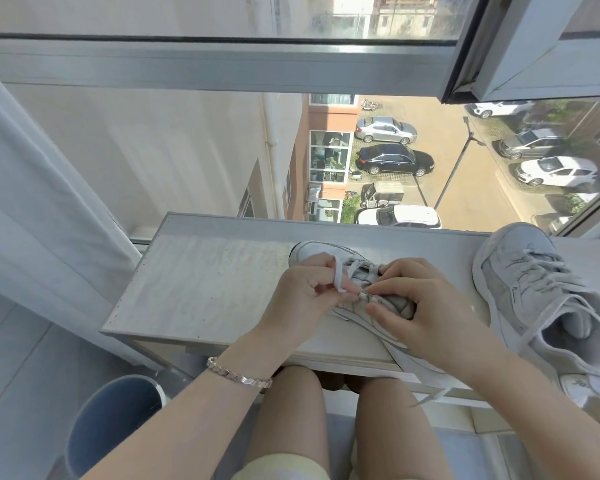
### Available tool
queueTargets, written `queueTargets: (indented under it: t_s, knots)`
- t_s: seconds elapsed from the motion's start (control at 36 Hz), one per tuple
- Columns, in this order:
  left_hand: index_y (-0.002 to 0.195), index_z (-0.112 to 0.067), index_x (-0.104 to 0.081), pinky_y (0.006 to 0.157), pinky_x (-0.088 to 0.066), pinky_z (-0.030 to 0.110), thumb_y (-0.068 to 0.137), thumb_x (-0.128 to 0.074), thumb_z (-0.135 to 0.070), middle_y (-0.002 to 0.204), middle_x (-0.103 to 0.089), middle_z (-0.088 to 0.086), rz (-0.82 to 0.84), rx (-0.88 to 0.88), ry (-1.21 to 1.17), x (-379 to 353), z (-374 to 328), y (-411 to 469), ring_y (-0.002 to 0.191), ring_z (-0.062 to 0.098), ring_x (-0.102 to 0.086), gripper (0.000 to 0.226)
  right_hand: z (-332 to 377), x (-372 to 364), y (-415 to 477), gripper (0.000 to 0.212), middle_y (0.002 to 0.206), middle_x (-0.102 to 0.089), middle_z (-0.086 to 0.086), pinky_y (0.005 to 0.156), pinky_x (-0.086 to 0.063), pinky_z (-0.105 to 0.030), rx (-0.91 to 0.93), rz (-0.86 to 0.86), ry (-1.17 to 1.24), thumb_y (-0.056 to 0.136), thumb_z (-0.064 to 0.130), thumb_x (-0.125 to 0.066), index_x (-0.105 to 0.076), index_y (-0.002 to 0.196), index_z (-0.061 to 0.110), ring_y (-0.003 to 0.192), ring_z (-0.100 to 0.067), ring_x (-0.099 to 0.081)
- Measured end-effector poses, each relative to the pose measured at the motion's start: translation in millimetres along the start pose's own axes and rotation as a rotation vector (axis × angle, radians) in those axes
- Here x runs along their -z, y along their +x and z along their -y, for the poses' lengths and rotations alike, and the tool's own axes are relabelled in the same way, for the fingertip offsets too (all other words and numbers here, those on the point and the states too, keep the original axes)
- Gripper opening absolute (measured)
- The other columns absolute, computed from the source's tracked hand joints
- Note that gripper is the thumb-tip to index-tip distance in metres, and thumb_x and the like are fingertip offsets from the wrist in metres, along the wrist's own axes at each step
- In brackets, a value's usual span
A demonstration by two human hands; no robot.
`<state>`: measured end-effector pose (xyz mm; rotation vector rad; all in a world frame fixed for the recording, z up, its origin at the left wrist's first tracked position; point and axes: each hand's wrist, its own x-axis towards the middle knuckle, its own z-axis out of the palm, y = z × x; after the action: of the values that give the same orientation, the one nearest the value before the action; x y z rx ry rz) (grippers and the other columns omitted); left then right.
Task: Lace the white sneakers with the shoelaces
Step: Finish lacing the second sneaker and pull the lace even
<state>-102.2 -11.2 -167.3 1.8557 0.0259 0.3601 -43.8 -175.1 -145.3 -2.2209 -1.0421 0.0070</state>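
Note:
A white sneaker (317, 252) lies on the white table (201, 285), toe pointing away to the left, mostly covered by both hands. My left hand (302, 292) pinches a loop of white shoelace (338, 277) over the eyelets. My right hand (426, 306) rests on the sneaker's tongue, its fingertips gripping the lace near an eyelet. A second white sneaker (534, 292) stands at the right, laced, with loose lace ends trailing toward the table's front edge.
A window with a street and parked cars far below stands right behind the table. A white curtain (32, 202) hangs at the left. A blue-grey bin (111, 414) stands on the floor at lower left. My knees are under the table's front edge.

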Motion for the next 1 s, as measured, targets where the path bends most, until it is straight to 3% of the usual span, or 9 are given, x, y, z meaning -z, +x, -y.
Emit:
queueTargets:
  t_s: [0.08, 0.17, 0.33, 0.39, 0.53, 0.61, 0.69, 0.83, 1.0]
  knots:
    - [0.081, -0.003, -0.075, 0.069, -0.048, 0.009, 0.071, -0.07, 0.016, 0.073, -0.058, -0.011, -0.01, 0.007, 0.012, 0, -4, 0, 0.074, -0.005, -0.059, 0.022, 1, 0, 1, 0.023, 0.079, -0.056, 0.011, 0.082, -0.029, 0.0, -0.005, 0.015, 0.003, 0.073, 0.031, -0.064, -0.076, 0.084, 0.016, 0.089, -0.004, -0.046]
    - [0.084, -0.021, -0.074, 0.075, -0.054, 0.021, 0.069, -0.077, 0.004, 0.073, -0.066, -0.02, -0.038, 0.034, 0.043, 0, -4, -3, 0.077, 0.001, -0.064, 0.029, 3, 1, 2, 0.023, 0.078, -0.055, 0.014, 0.082, -0.03, -0.002, -0.017, 0.016, 0.032, 0.072, 0.031, -0.063, -0.076, 0.083, 0.016, 0.089, -0.003, -0.046]
    - [0.071, -0.037, -0.074, 0.073, -0.054, 0.027, 0.073, -0.077, -0.006, 0.079, -0.072, -0.006, -0.169, 0.167, -0.006, -5, -11, -17, 0.074, 0.016, -0.064, 0.031, 10, -1, 5, 0.009, 0.072, -0.054, 0.016, 0.077, -0.032, -0.001, -0.081, -0.052, 0.015, 0.069, 0.022, -0.078, -0.076, 0.075, 0.015, 0.084, -0.01, -0.052]
    - [0.075, -0.031, -0.074, 0.075, -0.054, 0.031, 0.075, -0.076, -0.006, 0.082, -0.072, 0.002, -0.194, 0.194, -0.028, -7, -12, -20, 0.077, 0.02, -0.066, 0.025, 17, 1, 9, 0.006, 0.07, -0.05, 0.016, 0.074, -0.03, 0.0, -0.098, -0.047, -0.056, 0.07, 0.018, -0.077, -0.076, 0.075, 0.014, 0.082, -0.009, -0.046]
    - [0.071, -0.023, -0.07, 0.07, -0.051, 0.022, 0.078, -0.073, -0.007, 0.073, -0.07, -0.003, -0.245, 0.384, -0.182, -15, -17, -20, 0.071, 0.002, -0.064, 0.018, 32, 11, 23, 0.024, 0.081, -0.065, -0.002, 0.058, -0.038, -0.021, -0.166, 0.199, -0.328, 0.084, 0.034, -0.06, -0.072, 0.083, 0.014, 0.078, -0.016, -0.055]
    - [0.062, -0.025, -0.068, 0.062, -0.047, 0.018, 0.078, -0.073, -0.005, 0.066, -0.068, -0.004, -0.24, 0.431, -0.267, -19, -19, -19, 0.063, 0.0, -0.059, 0.026, 36, 16, 29, 0.021, 0.063, -0.054, 0.0, 0.049, -0.03, -0.02, -0.196, 0.25, -0.383, 0.082, 0.03, -0.058, -0.064, 0.071, 0.013, 0.059, -0.013, -0.047]
    - [0.06, -0.021, -0.065, 0.057, -0.044, 0.015, 0.076, -0.074, -0.007, 0.067, -0.065, 0.0, -0.221, 0.428, -0.297, -21, -21, -19, 0.06, 0.002, -0.056, 0.024, 45, 20, 34, 0.016, 0.069, -0.055, -0.006, 0.054, -0.038, -0.024, -0.2, 0.353, -0.476, 0.08, 0.021, -0.054, -0.064, 0.077, 0.009, 0.066, -0.022, -0.054]
    - [0.064, -0.023, -0.066, 0.066, -0.049, 0.016, 0.078, -0.072, -0.004, 0.066, -0.068, -0.008, -0.244, 0.374, -0.292, -24, -16, -23, 0.066, 0.002, -0.061, 0.025, 58, 26, 43, 0.032, 0.059, -0.032, -0.002, 0.043, -0.023, -0.021, -0.139, 0.501, -0.61, 0.083, 0.013, -0.05, -0.031, 0.057, 0.013, 0.049, -0.014, -0.029]
    - [0.077, -0.025, -0.066, 0.073, -0.05, 0.016, 0.079, -0.072, -0.003, 0.073, -0.068, -0.009, -0.261, 0.358, -0.257, -30, -12, -28, 0.073, 0.004, -0.062, 0.023, 56, 27, 60, 0.033, 0.06, -0.035, -0.002, 0.043, -0.027, -0.02, -0.024, 0.639, -0.711, 0.086, 0.007, -0.049, -0.033, 0.057, 0.012, 0.048, -0.013, -0.033]
